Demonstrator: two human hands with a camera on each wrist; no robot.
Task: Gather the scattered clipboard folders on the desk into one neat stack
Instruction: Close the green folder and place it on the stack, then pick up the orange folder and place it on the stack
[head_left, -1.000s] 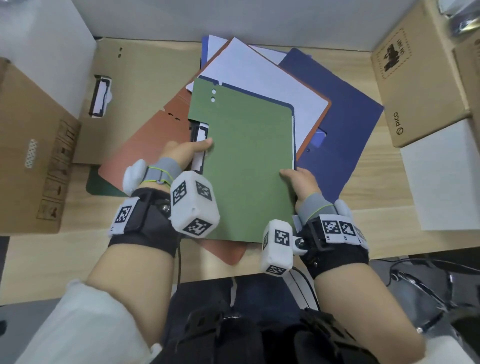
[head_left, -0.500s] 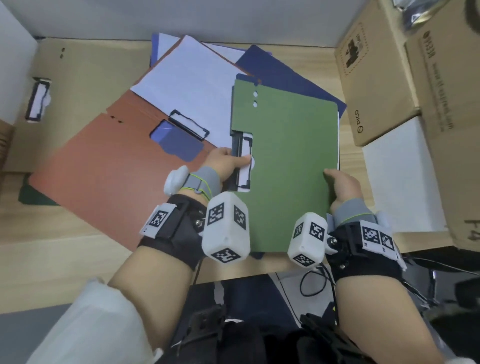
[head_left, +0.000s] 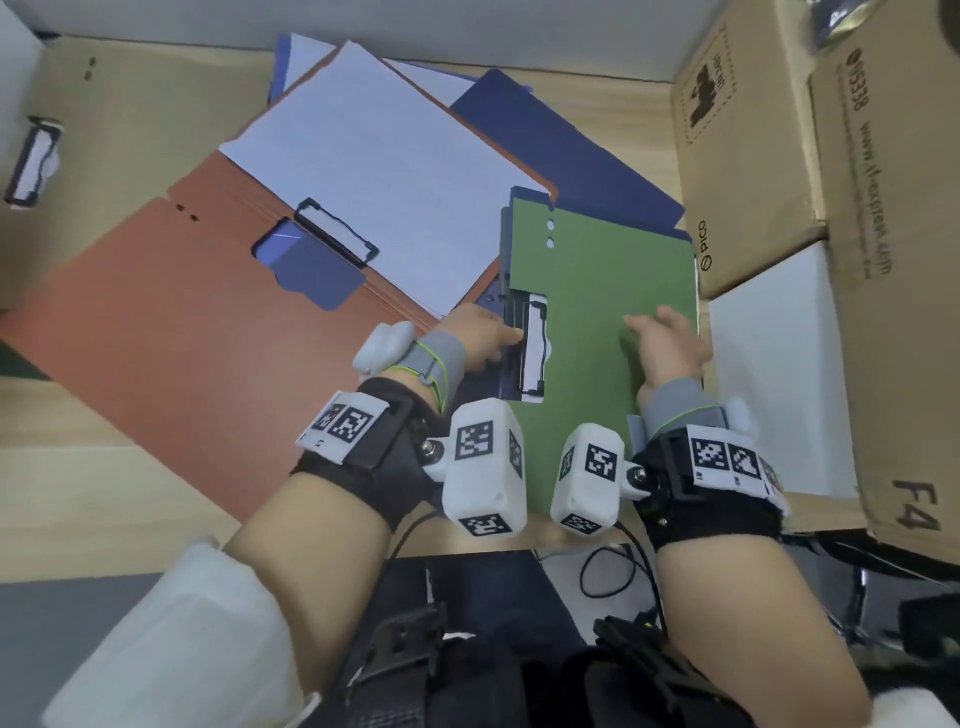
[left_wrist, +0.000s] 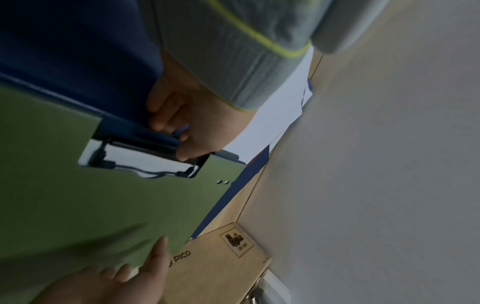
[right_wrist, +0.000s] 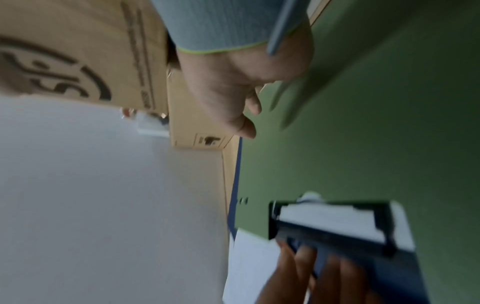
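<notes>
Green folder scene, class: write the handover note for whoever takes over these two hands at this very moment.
Left hand: grips the clip edge of the green folder, fingers curled round the blue folder beneath.
Right hand: open, resting flat on the green cover.
Done: green lies on blue by the cardboard box.
Left: the red folder, open with white paper, the tan folder and another blue folder are unstacked.
</notes>
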